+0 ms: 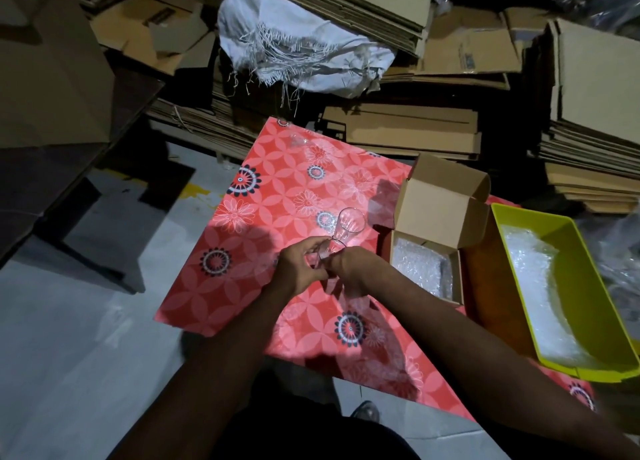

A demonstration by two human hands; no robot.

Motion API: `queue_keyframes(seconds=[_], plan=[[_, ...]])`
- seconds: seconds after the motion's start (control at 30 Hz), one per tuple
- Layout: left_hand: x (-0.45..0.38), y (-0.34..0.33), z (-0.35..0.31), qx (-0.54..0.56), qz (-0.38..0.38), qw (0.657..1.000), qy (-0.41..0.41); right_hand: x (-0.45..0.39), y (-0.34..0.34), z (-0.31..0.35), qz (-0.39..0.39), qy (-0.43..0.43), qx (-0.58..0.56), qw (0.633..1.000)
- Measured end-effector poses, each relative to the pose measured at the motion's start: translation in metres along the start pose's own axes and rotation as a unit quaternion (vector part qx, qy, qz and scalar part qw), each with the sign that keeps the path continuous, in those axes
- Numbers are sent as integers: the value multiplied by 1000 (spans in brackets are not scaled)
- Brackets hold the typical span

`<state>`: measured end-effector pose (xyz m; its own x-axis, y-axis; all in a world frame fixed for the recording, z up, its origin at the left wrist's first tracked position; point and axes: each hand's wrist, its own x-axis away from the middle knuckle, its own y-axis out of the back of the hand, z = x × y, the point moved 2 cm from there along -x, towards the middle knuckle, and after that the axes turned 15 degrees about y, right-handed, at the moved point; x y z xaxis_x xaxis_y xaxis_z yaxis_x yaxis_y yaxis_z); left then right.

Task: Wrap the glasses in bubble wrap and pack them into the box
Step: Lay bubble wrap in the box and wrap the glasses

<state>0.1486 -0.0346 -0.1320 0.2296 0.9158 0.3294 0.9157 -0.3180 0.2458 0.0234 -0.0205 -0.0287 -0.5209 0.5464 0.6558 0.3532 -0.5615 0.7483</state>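
A clear drinking glass (347,224) lies tilted over the red flowered tabletop (277,196), its mouth pointing away from me. My left hand (300,265) and my right hand (349,269) meet at its lower part, fingers curled round it. A thin clear sheet, probably bubble wrap, seems to sit under the hands but is hard to make out. To the right stands a small open cardboard box (440,213), lid up, with a bubble-wrapped bundle (420,267) inside. Another glass (298,140) lies at the table's far corner.
A yellow plastic bin (519,262) holding bubble wrap sheets (533,286) sits at the table's right edge. Flattened cardboard stacks (408,130) and a white woven sack (304,43) crowd the floor behind the table. Grey floor lies to the left.
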Motion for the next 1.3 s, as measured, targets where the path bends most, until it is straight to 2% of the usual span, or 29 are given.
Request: queue_keyframes(seconds=[0.13,0.23,0.3,0.43,0.5,0.57,0.63,0.7,0.77,0.93,1.03,1.1,1.13,1.23,1.27,1.3], plan=[[1,1,-1,-6,-2,1000,-13,-14,5,-1,46,-7,-24,999],[2,1,-3,-16,-2,1000,-9,-15,1,-6,36,2,-47,998],[3,2,-4,-32,-5,999,-1,-8,-2,-9,-19,4,-85,996],[6,6,-14,-81,6,997,4,31,-3,-18,-198,-17,-94,976],[3,8,-23,-136,7,990,-28,53,-9,-28,-289,-27,-106,951],[1,9,-34,-204,-33,976,-65,75,-20,-42,-353,-52,-133,925],[3,7,-53,-218,-73,969,-93,97,-34,-57,-409,-82,-167,893],[7,-6,-74,-220,-82,962,-139,123,-48,-72,-463,-118,-182,859],[5,-32,-91,-239,-68,952,-178,152,-66,-90,-509,-150,-177,829],[10,-121,-122,-275,10,943,-189,224,-123,-131,-574,-264,-184,753],[12,-168,-131,-297,36,933,-201,259,-164,-157,-600,-350,-200,691],[12,-193,-133,-309,43,929,-198,274,-192,-181,-584,-402,-238,664],[14,-203,-134,-311,44,928,-199,278,-207,-194,-542,-422,-270,675],[24,-224,-140,-291,52,933,-204,275,-241,-218,-333,-430,-351,762],[26,-229,-142,-283,56,936,-201,273,-249,-221,-282,-426,-365,778],[27,-234,-142,-280,56,938,-199,271,-256,-225,-264,-425,-366,785]])
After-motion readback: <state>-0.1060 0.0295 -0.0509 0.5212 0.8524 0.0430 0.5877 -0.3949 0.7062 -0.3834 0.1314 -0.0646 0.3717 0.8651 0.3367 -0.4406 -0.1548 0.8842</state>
